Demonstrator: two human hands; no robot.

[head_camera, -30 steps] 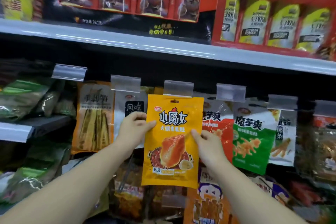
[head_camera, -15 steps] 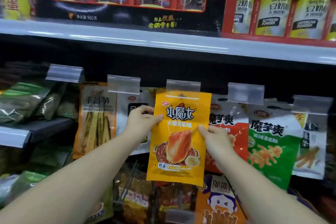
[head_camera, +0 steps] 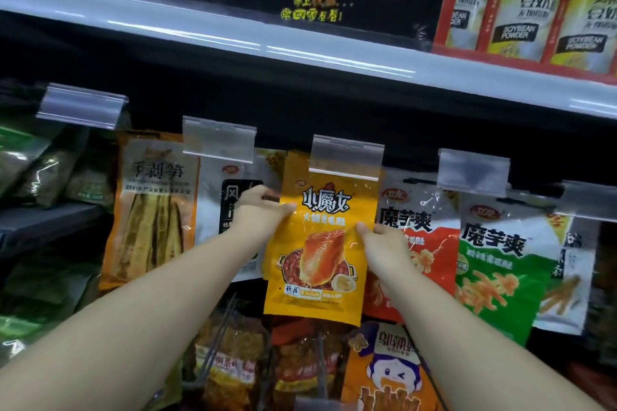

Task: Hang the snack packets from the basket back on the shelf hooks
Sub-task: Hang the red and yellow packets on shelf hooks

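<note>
Frame centre: orange packet (head_camera: 322, 243) pinched at side edges by left hand (head_camera: 258, 213) and right hand (head_camera: 384, 240); top behind clear tag (head_camera: 345, 158). Hanging step under way; hole still to be threaded onto hook, unseen.

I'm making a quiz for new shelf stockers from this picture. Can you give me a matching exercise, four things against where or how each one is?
Things:
1. orange packet
2. green packet
3. left hand
4. soybean powder packs

Places or states:
A. on the top shelf, upper right
B. held at both side edges, top tucked behind a clear label holder
C. hanging far right of the held packet
D. pinching the held packet's left edge

Pairs: 1-B, 2-C, 3-D, 4-A
</note>
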